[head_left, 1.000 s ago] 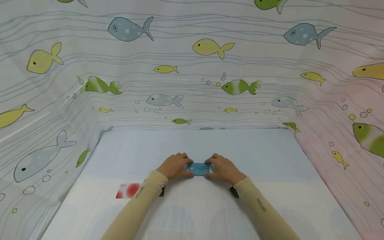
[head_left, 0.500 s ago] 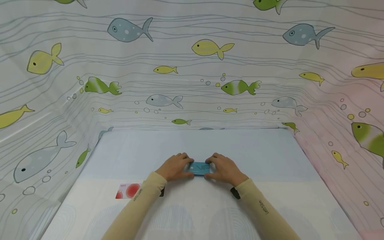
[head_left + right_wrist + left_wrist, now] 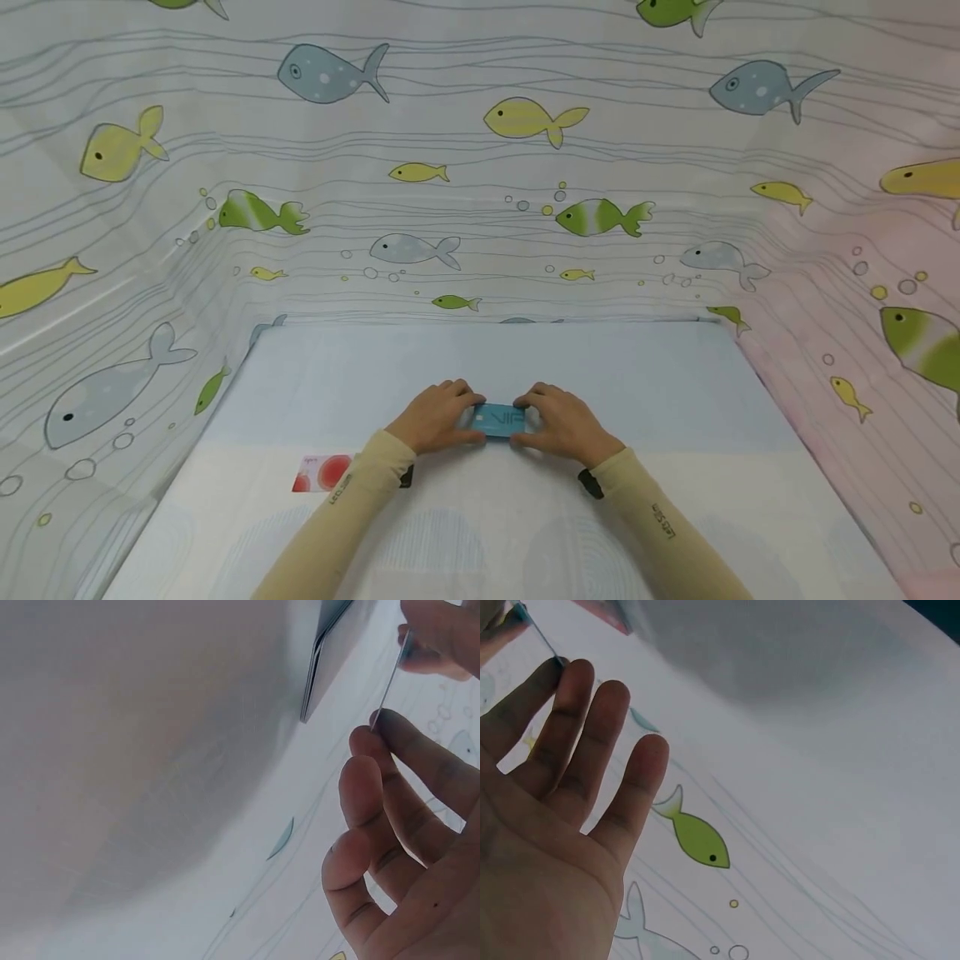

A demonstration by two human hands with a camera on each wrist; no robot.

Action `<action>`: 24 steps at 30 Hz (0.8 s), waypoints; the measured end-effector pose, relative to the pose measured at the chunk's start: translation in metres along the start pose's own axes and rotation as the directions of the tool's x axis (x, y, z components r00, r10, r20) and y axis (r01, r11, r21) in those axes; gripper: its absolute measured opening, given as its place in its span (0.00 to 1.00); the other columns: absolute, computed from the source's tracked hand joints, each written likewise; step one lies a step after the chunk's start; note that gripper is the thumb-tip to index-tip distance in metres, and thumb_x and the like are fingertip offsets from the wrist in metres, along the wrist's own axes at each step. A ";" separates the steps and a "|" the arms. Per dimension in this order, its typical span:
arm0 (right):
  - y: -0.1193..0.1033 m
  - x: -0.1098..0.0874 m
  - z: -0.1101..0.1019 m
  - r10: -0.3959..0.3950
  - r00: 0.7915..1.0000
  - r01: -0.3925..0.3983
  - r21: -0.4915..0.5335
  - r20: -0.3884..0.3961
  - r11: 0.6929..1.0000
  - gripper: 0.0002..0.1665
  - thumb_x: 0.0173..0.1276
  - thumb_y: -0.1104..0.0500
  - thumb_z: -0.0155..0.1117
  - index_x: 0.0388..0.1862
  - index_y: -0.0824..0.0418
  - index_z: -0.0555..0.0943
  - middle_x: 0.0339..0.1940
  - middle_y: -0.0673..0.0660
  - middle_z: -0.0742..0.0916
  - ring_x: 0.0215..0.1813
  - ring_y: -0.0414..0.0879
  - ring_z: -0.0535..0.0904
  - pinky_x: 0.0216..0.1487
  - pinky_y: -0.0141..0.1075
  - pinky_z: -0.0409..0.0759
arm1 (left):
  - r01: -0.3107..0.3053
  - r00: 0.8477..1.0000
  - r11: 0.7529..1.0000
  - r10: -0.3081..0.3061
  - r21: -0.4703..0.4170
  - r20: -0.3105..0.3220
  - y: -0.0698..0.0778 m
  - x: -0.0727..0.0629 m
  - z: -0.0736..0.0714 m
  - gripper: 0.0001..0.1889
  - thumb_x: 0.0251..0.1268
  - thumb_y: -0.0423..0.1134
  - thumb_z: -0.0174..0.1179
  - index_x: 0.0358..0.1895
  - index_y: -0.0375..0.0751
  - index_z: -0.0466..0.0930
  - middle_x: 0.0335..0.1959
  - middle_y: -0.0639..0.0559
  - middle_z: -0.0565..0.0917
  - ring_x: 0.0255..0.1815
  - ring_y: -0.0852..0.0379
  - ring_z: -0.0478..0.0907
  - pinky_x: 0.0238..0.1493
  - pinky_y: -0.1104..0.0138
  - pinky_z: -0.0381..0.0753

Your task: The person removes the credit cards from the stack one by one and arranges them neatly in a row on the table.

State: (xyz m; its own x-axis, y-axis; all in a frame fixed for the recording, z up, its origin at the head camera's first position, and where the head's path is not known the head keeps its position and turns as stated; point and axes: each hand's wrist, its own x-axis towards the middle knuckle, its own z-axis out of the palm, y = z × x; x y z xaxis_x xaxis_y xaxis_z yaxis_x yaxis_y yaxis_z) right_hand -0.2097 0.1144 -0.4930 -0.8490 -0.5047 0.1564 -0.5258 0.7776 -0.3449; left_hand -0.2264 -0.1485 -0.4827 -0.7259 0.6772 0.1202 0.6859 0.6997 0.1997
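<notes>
A blue card (image 3: 498,420) with dark "VIP" lettering is held level between my two hands, near the middle of the table. My left hand (image 3: 441,418) pinches its left end between thumb and fingertips. At the opposite end, my right hand (image 3: 564,423) pinches it in the same way. The left wrist view shows the card edge-on as a thin blue line (image 3: 543,636), its other fingers loosely extended. In the right wrist view the card (image 3: 390,684) is also edge-on, pinched at thumb and index finger, with the remaining fingers bent.
A pink card with red circles (image 3: 322,473) lies on the white table (image 3: 495,533), partly hidden by the left sleeve. A dark object (image 3: 407,477) shows beside that sleeve. Fish-printed sheeting (image 3: 480,200) rises around the back and sides.
Both hands keep their hold and hardly move. The blue card has risen very slightly in the head view, which itself has shifted a little.
</notes>
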 end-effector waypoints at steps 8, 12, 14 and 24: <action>0.000 -0.002 0.001 -0.007 1.000 0.007 0.026 0.001 1.000 0.31 0.57 0.39 0.78 0.56 0.51 0.84 0.50 0.50 0.84 0.50 0.47 0.81 0.51 0.45 0.81 | 0.008 1.000 0.999 -0.008 -0.041 -0.009 -0.001 -0.005 0.003 0.30 0.61 0.58 0.70 0.61 0.45 0.81 0.52 0.49 0.80 0.50 0.51 0.78 0.50 0.57 0.80; -0.001 -0.003 0.003 0.002 1.000 -0.003 0.021 0.013 1.000 0.32 0.58 0.37 0.76 0.57 0.50 0.84 0.50 0.49 0.84 0.50 0.45 0.81 0.52 0.44 0.81 | 0.002 1.000 0.999 -0.002 -0.042 -0.019 0.000 -0.010 0.003 0.30 0.61 0.58 0.70 0.61 0.44 0.81 0.51 0.49 0.80 0.49 0.51 0.78 0.50 0.58 0.80; -0.002 -0.003 0.003 0.001 1.000 -0.002 0.017 0.009 1.000 0.32 0.57 0.38 0.77 0.57 0.50 0.84 0.50 0.48 0.84 0.49 0.44 0.81 0.52 0.44 0.81 | -0.007 0.999 0.999 0.006 -0.036 -0.032 0.001 -0.011 0.002 0.30 0.61 0.58 0.70 0.61 0.44 0.81 0.51 0.49 0.80 0.48 0.52 0.78 0.50 0.58 0.80; -0.008 -0.002 0.004 -0.031 0.999 0.031 0.031 -0.008 0.999 0.32 0.58 0.41 0.78 0.57 0.52 0.83 0.49 0.50 0.84 0.47 0.46 0.81 0.49 0.44 0.81 | 0.007 0.999 1.000 -0.008 -0.028 -0.039 -0.002 -0.016 0.002 0.30 0.60 0.58 0.71 0.61 0.45 0.81 0.50 0.50 0.80 0.48 0.52 0.78 0.49 0.58 0.80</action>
State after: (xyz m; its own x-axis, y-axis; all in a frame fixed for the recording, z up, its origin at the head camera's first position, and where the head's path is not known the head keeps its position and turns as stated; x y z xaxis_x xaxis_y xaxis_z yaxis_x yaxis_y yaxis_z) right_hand -0.2038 0.1077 -0.4945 -0.8328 -0.5254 0.1743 -0.5500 0.7495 -0.3685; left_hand -0.2163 -0.1599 -0.4869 -0.7329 0.6620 0.1566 0.6791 0.6979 0.2275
